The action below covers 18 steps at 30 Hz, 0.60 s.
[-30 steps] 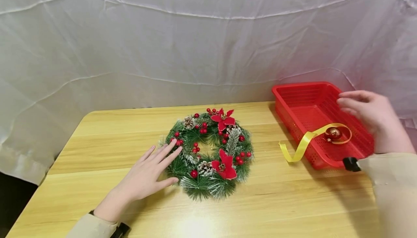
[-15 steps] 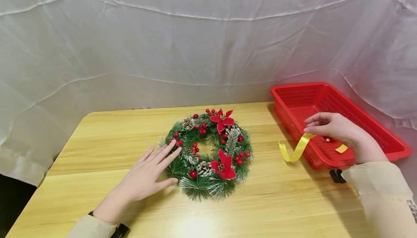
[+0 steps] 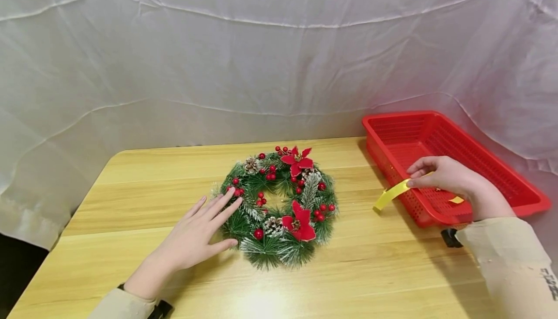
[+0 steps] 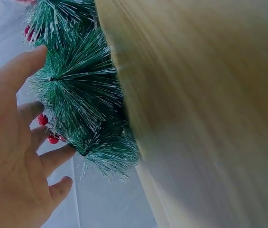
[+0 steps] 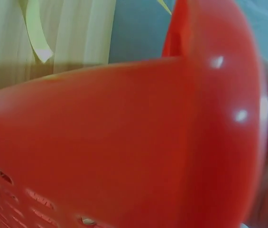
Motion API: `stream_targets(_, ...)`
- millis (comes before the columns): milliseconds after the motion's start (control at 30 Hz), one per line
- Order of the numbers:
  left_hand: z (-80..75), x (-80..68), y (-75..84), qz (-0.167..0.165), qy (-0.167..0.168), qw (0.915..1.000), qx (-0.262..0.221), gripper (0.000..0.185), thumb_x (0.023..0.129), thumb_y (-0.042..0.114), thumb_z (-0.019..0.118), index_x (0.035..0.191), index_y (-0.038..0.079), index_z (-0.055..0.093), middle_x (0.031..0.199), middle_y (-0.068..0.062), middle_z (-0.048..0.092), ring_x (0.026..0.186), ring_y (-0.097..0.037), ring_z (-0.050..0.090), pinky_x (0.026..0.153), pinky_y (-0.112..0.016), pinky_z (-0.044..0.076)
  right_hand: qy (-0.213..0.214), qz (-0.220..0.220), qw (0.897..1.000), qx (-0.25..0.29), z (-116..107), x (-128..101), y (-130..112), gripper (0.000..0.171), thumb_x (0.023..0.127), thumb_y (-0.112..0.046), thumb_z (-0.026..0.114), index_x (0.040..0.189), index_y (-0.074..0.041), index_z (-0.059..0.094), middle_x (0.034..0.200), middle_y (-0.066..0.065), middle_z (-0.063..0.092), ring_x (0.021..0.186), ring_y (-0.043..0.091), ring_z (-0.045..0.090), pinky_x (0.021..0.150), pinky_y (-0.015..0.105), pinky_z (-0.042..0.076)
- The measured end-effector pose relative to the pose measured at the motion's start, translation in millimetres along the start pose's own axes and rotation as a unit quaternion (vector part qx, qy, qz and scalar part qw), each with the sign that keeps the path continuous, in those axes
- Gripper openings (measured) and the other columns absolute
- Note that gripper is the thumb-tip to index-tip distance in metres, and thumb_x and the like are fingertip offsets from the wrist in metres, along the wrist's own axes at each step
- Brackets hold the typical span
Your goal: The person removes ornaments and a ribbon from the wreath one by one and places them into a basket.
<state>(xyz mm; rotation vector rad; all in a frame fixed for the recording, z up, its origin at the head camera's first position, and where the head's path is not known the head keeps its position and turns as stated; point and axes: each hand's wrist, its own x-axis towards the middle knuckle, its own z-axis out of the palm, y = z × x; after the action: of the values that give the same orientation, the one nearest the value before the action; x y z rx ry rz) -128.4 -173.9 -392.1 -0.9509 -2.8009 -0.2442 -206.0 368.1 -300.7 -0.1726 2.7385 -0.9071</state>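
One round green pine wreath (image 3: 279, 207) with red berries, poinsettias and cones lies on the wooden table (image 3: 131, 193); left hand (image 3: 198, 234), fingers spread, rests on its left edge. Right of the wreath, right hand (image 3: 449, 178) pinches a yellow ribbon (image 3: 390, 195) over the red plastic basket (image 3: 501, 173).

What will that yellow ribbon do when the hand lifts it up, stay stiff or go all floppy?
Probably floppy. The yellow ribbon is a thin flat strip that droops over the red basket rim from where the right hand pinches it. It likely weighs very little, so it should trail and swing. Its glossy look suggests it could slip through loose fingers.
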Motion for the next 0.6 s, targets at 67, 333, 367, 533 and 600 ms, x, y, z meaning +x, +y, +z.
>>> stream_targets(67, -0.1, -0.1, -0.1, -0.001, -0.002, 1.0000, 0.000, 0.084, 0.089, 0.063, 0.049, 0.155, 0.024, 0.015, 0.160, 0.000, 0.008, 0.141, -0.030, 0.025, 0.116, -0.047, 0.006, -0.001, 0.008, 1.000, 0.010, -2, -1, 1, 0.040, 0.085, -0.026, 0.073, 0.111, 0.001, 0.061, 0.092, 0.008, 0.062, 0.078, 0.016, 0.055, 0.063, 0.029, 0.049)
stream_targets(333, 0.5, 0.2, -0.4, 0.000, -0.001, 1.0000, 0.003, 0.084, 0.089, 0.064, 0.049, 0.155, 0.024, 0.015, 0.160, 0.000, 0.009, 0.141, -0.029, 0.024, 0.116, -0.048, 0.007, 0.087, 0.017, 0.995, 0.044, -20, -8, 12, 0.038, 0.090, -0.020, 0.067, 0.113, 0.009, 0.057, 0.084, 0.002, 0.065, 0.067, 0.013, 0.060, 0.058, 0.028, 0.053)
stream_targets(367, 0.6, 0.4, -0.5, 0.000, 0.000, 1.0000, 0.003, 0.084, 0.089, 0.064, 0.049, 0.155, 0.024, 0.015, 0.160, 0.000, 0.009, 0.141, -0.029, 0.024, 0.116, -0.048, 0.007, 0.111, 0.019, 0.993, 0.038, -24, -10, 15, 0.038, 0.091, -0.021, 0.067, 0.112, 0.008, 0.058, 0.082, -0.001, 0.065, 0.066, 0.012, 0.060, 0.058, 0.027, 0.052)
stream_targets(533, 1.3, 0.3, -0.6, 0.001, 0.002, 1.0000, 0.003, 0.084, 0.089, 0.064, 0.049, 0.155, 0.024, 0.015, 0.160, 0.000, 0.010, 0.141, -0.029, 0.025, 0.116, -0.048, 0.007, 0.216, 0.071, 0.974, 0.013, -42, -19, 30, 0.035, 0.094, -0.024, 0.060, 0.106, 0.009, 0.057, 0.071, -0.010, 0.060, 0.062, 0.007, 0.055, 0.055, 0.021, 0.046)
stream_targets(600, 1.6, 0.2, -0.8, 0.002, 0.002, 1.0000, 0.003, 0.084, 0.089, 0.064, 0.049, 0.155, 0.024, 0.015, 0.160, -0.001, 0.010, 0.141, -0.029, 0.025, 0.116, -0.048, 0.007, 0.238, 0.097, 0.966, 0.015, -47, -23, 36, 0.034, 0.095, -0.021, 0.057, 0.106, 0.010, 0.056, 0.069, -0.011, 0.058, 0.060, 0.006, 0.054, 0.053, 0.020, 0.045)
